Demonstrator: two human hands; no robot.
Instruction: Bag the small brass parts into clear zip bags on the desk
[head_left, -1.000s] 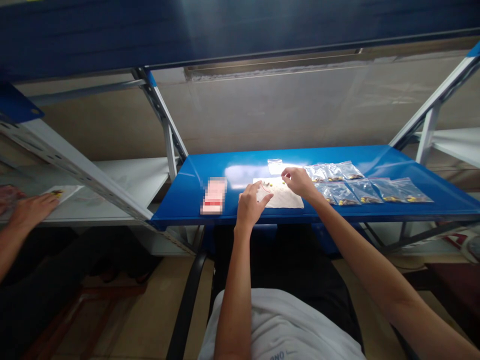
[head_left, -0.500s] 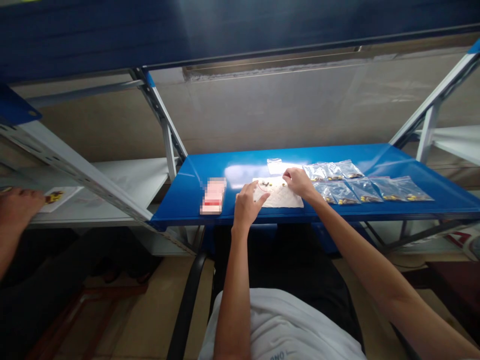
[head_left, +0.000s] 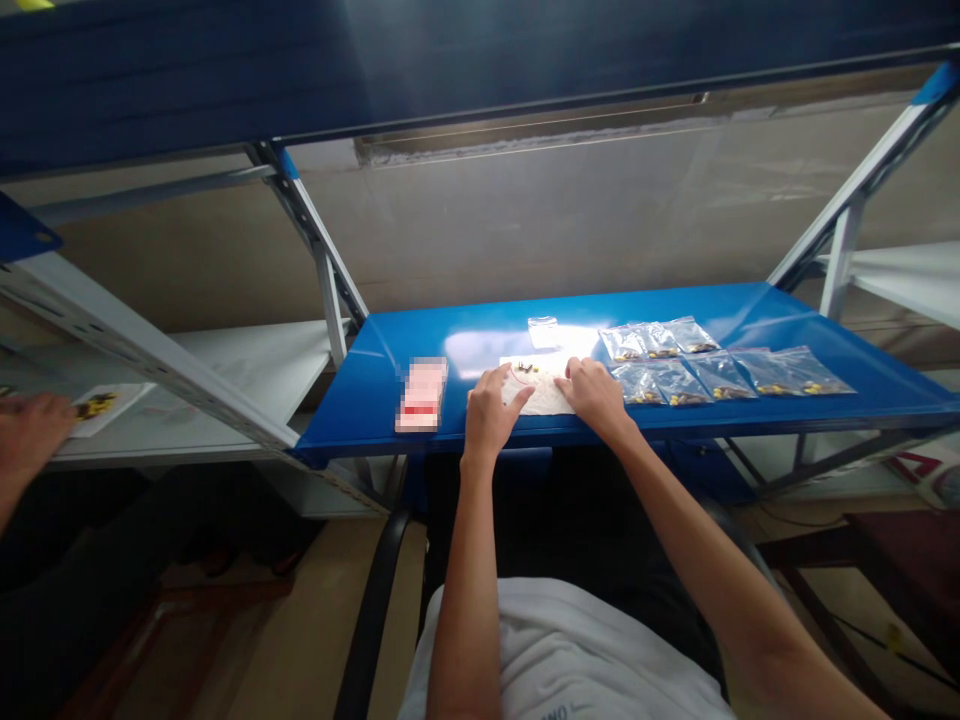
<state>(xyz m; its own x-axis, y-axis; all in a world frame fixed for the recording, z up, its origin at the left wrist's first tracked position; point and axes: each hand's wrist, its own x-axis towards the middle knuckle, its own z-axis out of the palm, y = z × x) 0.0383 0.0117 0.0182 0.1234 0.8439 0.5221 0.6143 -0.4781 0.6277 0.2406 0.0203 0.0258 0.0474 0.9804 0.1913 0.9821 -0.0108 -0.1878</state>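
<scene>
A white, wrinkled cloth or paper sheet [head_left: 546, 399] lies on the blue shelf in front of me. Near its far edge sits a little group of small dark and yellow pieces [head_left: 527, 368], too small to name. Resting at the sheet's left side, my left hand [head_left: 490, 405] is open, thumb apart from the curved fingers. My right hand [head_left: 596, 393] lies over the right side, open, its thumb a little away from the bent fingers; I see nothing held in it. Just beyond the sheet is a small clear zip bag [head_left: 543, 332].
Several zip bags [head_left: 720, 378] holding yellow and dark pieces lie in two rows on the right. A blurred pink-and-white item [head_left: 422, 395] is on the left. Another person's hand [head_left: 34, 435] is beside a white sheet [head_left: 112, 408] on the neighbouring shelf. Metal posts [head_left: 330, 290] frame the blue shelf [head_left: 465, 318].
My right hand has come nearer and down from the sheet's far right corner onto its right side, its pinched fingers now apart. My left hand stays in place. The view has shifted slightly.
</scene>
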